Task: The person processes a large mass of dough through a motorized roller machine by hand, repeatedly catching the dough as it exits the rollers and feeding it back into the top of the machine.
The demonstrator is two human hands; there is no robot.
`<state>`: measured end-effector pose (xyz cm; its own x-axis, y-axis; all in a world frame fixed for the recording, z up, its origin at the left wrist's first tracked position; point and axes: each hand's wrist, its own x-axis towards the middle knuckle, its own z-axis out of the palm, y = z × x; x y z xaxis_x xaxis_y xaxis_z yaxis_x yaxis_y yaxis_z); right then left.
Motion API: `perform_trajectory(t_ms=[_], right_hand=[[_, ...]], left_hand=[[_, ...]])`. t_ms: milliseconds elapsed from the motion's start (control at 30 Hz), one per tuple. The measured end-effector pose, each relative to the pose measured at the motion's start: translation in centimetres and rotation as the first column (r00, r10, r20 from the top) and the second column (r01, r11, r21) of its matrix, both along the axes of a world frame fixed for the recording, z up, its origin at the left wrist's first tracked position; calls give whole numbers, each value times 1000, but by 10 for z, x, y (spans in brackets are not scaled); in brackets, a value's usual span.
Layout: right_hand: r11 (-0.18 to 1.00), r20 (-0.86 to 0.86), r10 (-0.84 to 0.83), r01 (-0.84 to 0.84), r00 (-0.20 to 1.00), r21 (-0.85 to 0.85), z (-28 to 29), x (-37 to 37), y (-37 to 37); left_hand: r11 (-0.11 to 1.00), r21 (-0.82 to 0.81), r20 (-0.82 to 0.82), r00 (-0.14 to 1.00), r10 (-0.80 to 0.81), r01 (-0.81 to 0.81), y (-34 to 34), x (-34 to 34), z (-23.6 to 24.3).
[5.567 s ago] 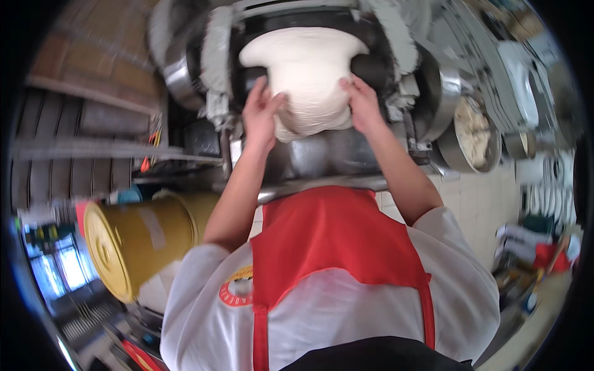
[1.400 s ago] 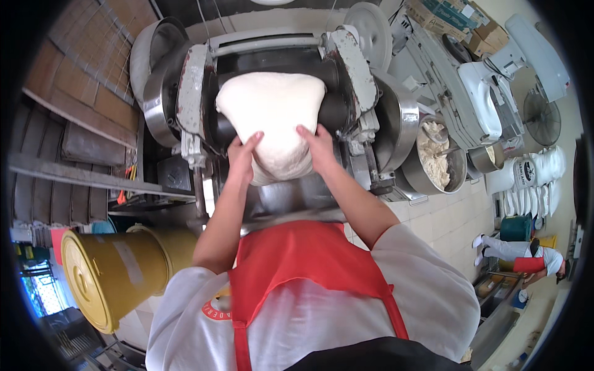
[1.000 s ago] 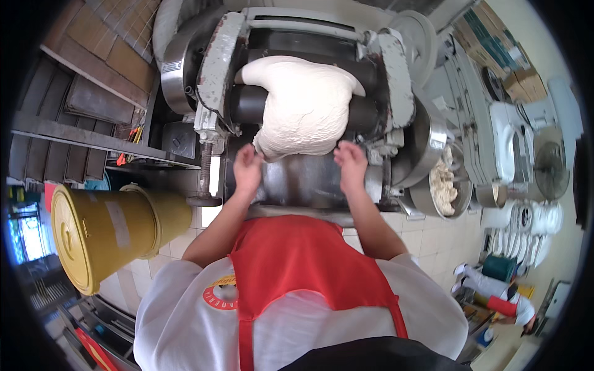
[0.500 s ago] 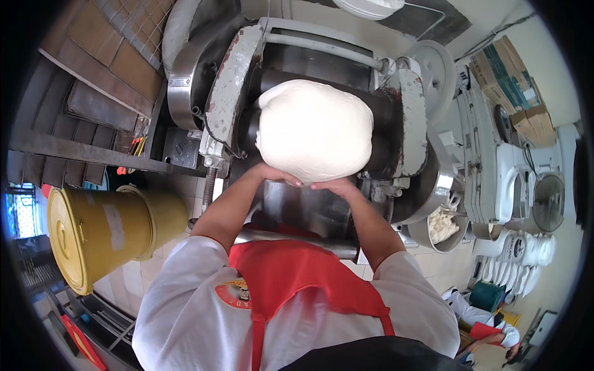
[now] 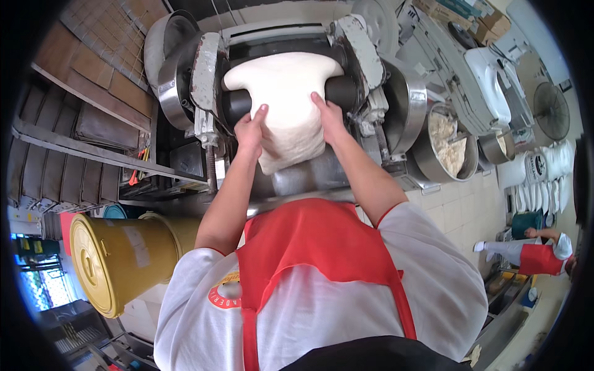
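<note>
A big pale slab of dough (image 5: 288,99) drapes over the front dark roller (image 5: 236,106) of a dough sheeter, its lower end hanging toward the steel tray (image 5: 312,176) in front of me. My left hand (image 5: 250,131) grips the dough's left edge, thumb on top and fingers tucked behind. On the opposite edge my right hand (image 5: 330,117) holds it the same way, thumb up at the side. The fingers of both hands are partly hidden. The dough's far part spreads wide across the rollers between the machine's chipped side frames (image 5: 206,74).
Yellow lidded bins (image 5: 93,266) stand at my left below a rack of trays (image 5: 86,148). To the right is a steel bowl (image 5: 442,145) with dough pieces, near a wheel guard (image 5: 402,105). A person in a red apron (image 5: 538,256) stands farther off at right.
The rounded dough mass has stretched downward over the front roller into a hanging slab. My hands have shifted from beneath it up to its two sides. My view has tilted and shifted.
</note>
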<state>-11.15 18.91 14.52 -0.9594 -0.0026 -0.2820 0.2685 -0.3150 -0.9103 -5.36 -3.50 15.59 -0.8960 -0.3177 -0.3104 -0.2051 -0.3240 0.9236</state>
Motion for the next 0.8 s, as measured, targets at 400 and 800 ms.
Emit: perform_trajectory(t_ms=[400, 800], right_hand=[[990, 297, -138, 139, 945, 16, -112, 68, 56], [791, 117, 522, -531, 845, 302, -97, 6, 6]], left_hand=[[929, -369, 289, 955, 72, 41, -1, 86, -148], [834, -133, 272, 829, -489, 535, -9, -11, -132]])
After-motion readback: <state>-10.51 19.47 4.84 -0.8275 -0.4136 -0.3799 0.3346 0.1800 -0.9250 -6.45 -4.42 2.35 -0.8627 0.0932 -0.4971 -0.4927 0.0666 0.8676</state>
